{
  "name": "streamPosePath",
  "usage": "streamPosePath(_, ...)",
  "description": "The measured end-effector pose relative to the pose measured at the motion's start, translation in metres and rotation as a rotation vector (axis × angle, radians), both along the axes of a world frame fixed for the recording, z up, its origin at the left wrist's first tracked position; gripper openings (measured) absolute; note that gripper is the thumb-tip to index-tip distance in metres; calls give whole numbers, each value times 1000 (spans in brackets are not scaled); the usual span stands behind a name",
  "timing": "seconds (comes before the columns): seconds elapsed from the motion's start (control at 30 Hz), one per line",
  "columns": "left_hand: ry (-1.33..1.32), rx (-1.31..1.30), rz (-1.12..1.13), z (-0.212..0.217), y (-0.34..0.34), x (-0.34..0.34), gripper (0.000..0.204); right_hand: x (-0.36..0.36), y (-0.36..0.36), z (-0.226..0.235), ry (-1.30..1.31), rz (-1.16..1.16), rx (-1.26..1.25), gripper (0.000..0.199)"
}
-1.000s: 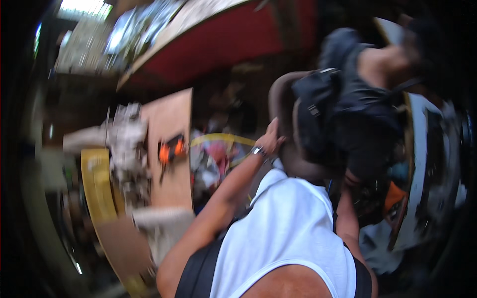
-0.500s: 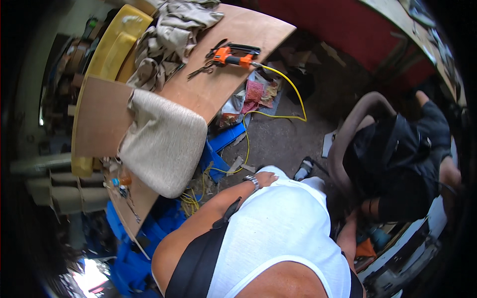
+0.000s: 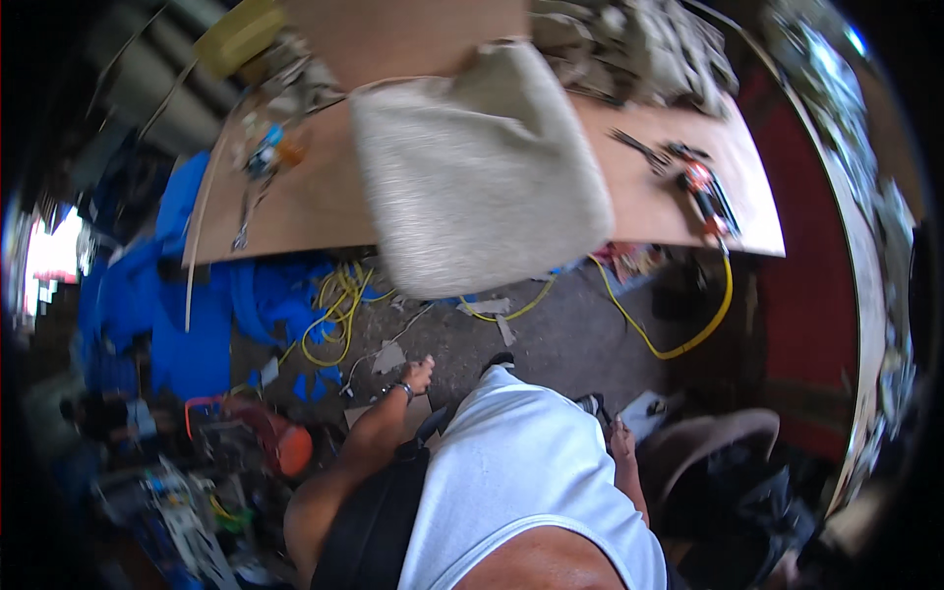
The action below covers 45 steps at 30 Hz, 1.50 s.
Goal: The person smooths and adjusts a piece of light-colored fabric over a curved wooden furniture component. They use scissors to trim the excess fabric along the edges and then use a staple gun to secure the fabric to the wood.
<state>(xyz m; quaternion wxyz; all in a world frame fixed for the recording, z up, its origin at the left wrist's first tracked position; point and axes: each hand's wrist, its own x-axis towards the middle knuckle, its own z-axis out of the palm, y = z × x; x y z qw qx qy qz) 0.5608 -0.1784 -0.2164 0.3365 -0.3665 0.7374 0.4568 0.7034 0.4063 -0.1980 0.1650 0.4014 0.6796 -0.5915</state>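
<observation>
Wearing a watch, my left hand point(image 3: 418, 374) hangs over the floor in front of the table, its fingers curled and nothing visible in them. My right hand point(image 3: 621, 440) is low beside my right hip; it is small and blurred, so its grip is unclear. Ahead, a beige fabric-covered panel point(image 3: 472, 182) with rounded corners lies on the wooden table point(image 3: 324, 187), overhanging the near edge. To its right are an orange-and-black staple gun point(image 3: 704, 197) joined to a yellow air hose point(image 3: 723, 305), and dark scissors point(image 3: 639, 147). Neither hand touches these things.
Crumpled beige fabric point(image 3: 649, 49) lies at the table's back right. A bottle with a blue cap point(image 3: 265, 147) and a wrench point(image 3: 243, 221) are on its left. Blue sheeting point(image 3: 197, 315), a coiled yellow hose point(image 3: 339, 315) and scraps cover the floor. Dark clothing of another person point(image 3: 737, 501) shows lower right.
My view has swung left to face the table. My left hand has come off the front of my body and hangs out to the side; my right hand now shows at my right.
</observation>
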Motion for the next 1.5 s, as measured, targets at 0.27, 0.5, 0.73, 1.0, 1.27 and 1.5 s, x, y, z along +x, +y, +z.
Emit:
streamPosePath(0.27, 501, 320, 709, 76, -36, -93, 72, -295, -6, 120, 485, 352, 197, 44)
streamPosePath(0.5, 808, 475, 713, 147, 28, -205, 92, -496, -33, 183, 528, 381, 68, 82)
streamPosePath(0.73, 671, -190, 628, 184, 5, -195, 90, -502, -111, 199, 606, 647, -99, 95)
streamPosePath(1.0, 1070, -649, -999, 229, 209, -219, 75, -434, -103, 190, 711, 677, 336, 87)
streamPosePath(1.27, 907, -739, -1115, 213, 182, -366, 89, -432, -99, 210, 735, 802, 395, 85)
streamPosePath(1.5, 803, -984, -878, 226, 112, -506, 83, -426, -99, 212, 736, 861, 496, 83)
